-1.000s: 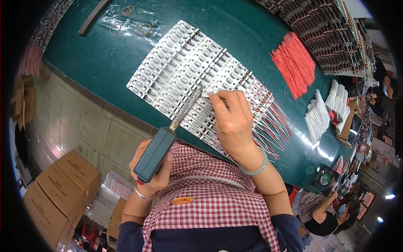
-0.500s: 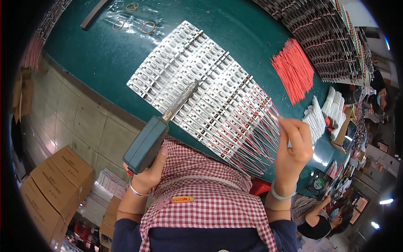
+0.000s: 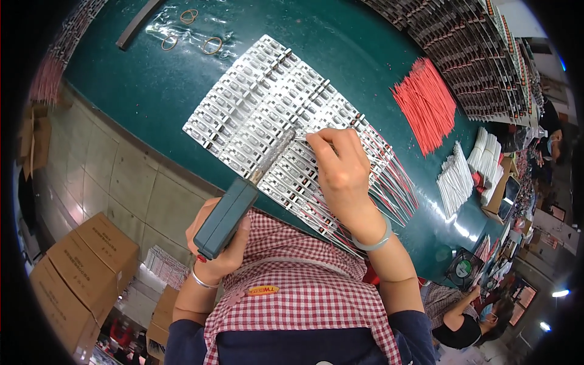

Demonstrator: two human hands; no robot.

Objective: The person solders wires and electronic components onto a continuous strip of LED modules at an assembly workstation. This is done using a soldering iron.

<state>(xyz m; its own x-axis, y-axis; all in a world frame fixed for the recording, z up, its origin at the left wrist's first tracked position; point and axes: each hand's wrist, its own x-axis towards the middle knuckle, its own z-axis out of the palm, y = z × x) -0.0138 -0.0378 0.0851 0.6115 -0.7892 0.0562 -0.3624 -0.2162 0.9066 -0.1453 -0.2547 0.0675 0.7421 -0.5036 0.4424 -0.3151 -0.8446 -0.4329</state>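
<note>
My left hand (image 3: 236, 250) is wrapped round a dark green gun-shaped tool (image 3: 229, 218) with a long, crusty grey metal barrel. The barrel's tip rests at or just over a panel of white, metal-banded modules (image 3: 246, 91) laid in rows on the table. Beside that tip, my right hand (image 3: 344, 173) is closed in a pinch over the panel; whatever lies between thumb and forefinger is too small to make out. Thin red and white wires (image 3: 398, 185) fan out from the panel's right side, partly hidden beneath the right hand and wrist.
Past the panel lie a pile of red wires (image 3: 426, 106) and bundles of white wires (image 3: 455, 181). Rubber bands (image 3: 213, 45) and a dark bar (image 3: 139, 23) are at the back left. Cardboard boxes (image 3: 91, 258) stand on the floor. A co-worker (image 3: 471, 316) sits at the right.
My right hand has moved left from the wire ends to the tool's tip over the panel. The left hand and tool have shifted slightly right and toward me.
</note>
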